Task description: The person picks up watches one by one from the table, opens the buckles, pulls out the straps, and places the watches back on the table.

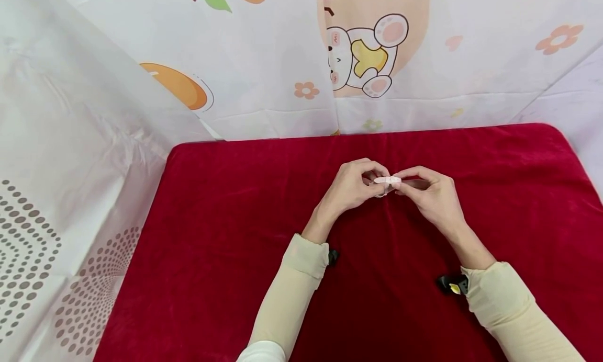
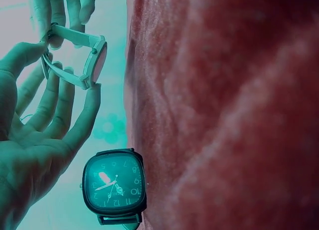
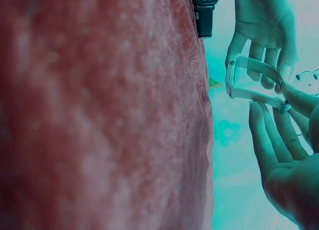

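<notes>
A pale wristwatch [image 1: 388, 180] is held between both hands above the far middle of the red-covered table. Its strap forms a loop, with the case [image 2: 97, 64] at one end and the buckle [image 3: 284, 107] at the other. My left hand [image 1: 349, 187] holds it between thumb and fingers, the thumb near the buckle end and a fingertip against the case. With thumb and fingertips my right hand [image 1: 432, 194] pinches the strap by the buckle. Fingers partly hide the buckle, so whether it is fastened I cannot tell.
The red velvet cloth [image 1: 226, 236] covers the table. Behind it hangs a white printed curtain [image 1: 264, 53]. A black square watch [image 2: 113, 182] shows near my left wrist. A black device [image 1: 453, 284] sits at my right cuff.
</notes>
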A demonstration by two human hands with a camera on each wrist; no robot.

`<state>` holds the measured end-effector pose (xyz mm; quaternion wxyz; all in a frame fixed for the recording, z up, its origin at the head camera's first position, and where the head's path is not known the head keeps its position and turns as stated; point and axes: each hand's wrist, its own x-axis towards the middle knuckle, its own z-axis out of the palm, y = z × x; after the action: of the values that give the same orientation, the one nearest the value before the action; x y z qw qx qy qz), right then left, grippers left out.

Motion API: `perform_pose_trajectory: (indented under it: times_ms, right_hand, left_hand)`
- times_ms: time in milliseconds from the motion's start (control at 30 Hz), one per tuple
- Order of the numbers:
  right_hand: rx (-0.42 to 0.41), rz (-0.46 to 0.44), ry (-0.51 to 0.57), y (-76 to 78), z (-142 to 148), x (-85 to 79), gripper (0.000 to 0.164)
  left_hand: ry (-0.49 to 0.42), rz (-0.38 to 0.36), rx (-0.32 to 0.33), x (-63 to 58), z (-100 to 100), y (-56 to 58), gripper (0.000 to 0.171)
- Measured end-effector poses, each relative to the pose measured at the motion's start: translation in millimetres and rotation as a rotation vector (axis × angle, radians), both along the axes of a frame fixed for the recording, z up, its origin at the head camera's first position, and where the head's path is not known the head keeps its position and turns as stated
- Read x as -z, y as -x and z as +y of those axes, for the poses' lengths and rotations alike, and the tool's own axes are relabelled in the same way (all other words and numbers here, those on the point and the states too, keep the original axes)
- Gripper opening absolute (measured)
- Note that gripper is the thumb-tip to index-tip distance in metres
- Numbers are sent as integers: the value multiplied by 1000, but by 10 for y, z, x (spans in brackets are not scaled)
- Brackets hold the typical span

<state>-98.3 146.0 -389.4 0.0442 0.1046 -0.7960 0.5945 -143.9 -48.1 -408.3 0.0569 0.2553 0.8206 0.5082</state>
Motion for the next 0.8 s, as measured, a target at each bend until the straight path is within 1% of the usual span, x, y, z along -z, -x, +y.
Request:
perform_pose_trajectory:
  times_ms: [133,333,533,800]
  right_hand:
    - [7,1,-5,0,-6,-4,16]
    - [8,0,5,8,-13,-3,16]
    - [5,13,13,18,-19,-9,16]
    - [25,33,-10,26,-21,-7,16]
  left_hand:
    - [1,10,5,10,6,4,15]
    - [-10,-3,8,9,5,5,16]
    - [-5,20,-15,8,-6,5,17]
    - [-2,3,-31,3,-13,13,14]
